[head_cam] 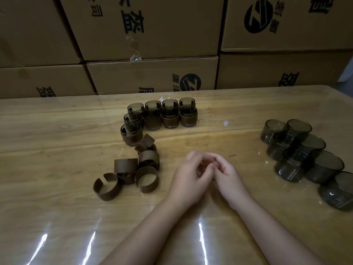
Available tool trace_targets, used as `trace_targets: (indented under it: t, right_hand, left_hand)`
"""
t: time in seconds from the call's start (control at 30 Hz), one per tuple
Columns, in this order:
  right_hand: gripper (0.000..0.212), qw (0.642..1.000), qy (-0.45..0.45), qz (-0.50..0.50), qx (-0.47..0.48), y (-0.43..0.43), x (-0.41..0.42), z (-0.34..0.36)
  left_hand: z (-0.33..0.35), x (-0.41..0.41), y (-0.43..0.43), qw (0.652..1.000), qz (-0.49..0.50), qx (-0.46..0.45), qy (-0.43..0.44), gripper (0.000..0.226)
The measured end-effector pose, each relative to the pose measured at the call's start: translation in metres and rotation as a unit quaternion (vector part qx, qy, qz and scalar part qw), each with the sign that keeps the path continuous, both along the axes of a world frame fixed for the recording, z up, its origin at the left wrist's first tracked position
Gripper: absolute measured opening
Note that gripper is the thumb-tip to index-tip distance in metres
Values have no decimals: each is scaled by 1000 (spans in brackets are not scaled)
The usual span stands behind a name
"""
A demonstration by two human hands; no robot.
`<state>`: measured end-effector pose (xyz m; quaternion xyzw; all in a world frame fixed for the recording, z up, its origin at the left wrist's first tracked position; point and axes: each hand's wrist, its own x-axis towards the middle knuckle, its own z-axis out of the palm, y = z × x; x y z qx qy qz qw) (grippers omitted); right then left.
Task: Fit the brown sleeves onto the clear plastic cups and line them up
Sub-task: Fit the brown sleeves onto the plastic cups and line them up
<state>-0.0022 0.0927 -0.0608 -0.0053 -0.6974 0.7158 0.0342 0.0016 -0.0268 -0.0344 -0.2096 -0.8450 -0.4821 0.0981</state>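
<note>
Several cups with brown sleeves stand in rows at the table's middle back. A loose pile of brown sleeves lies in front of them, left of my hands. Several bare smoky clear cups stand grouped at the right. My left hand and my right hand rest together on the table between the sleeves and the bare cups. Their fingers are loosely curled and touch each other, and nothing shows in either hand.
The wooden table has a glossy clear cover. Stacked cardboard boxes form a wall right behind its far edge. A small white scrap lies on the table right of the sleeved cups.
</note>
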Motion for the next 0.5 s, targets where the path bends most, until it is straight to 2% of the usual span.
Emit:
trace_targets:
  t: [0.1,0.17,0.23,0.27,0.3,0.37,0.43,0.5]
  right_hand:
    - [37,997,15,-12,77,0,0,-3]
    - [36,993,25,-20,116,-1,2,-2]
    - [30,972,64,-72,214,2,6,2]
    - [25,939,102,-117,307,6,8,5]
    - [21,891,134,-166,402,12,11,7]
    - [22,808,139,-246,517,22,16,15]
    - [29,772,81,-267,572,33,19,25]
    - [37,755,0,-254,605,44,21,35]
  left_hand:
    - [-19,1,3,987,54,96,-118,11]
    - [-24,0,-1,980,52,118,-150,14]
    - [-24,0,-3,976,47,133,-163,16]
    - [-24,0,-4,975,49,140,-167,16]
    - [-24,0,-4,973,51,144,-171,16]
    - [-23,-1,-3,973,54,143,-175,15]
    - [-24,-2,-2,971,53,147,-180,14]
    - [-24,-2,-3,969,49,156,-183,13]
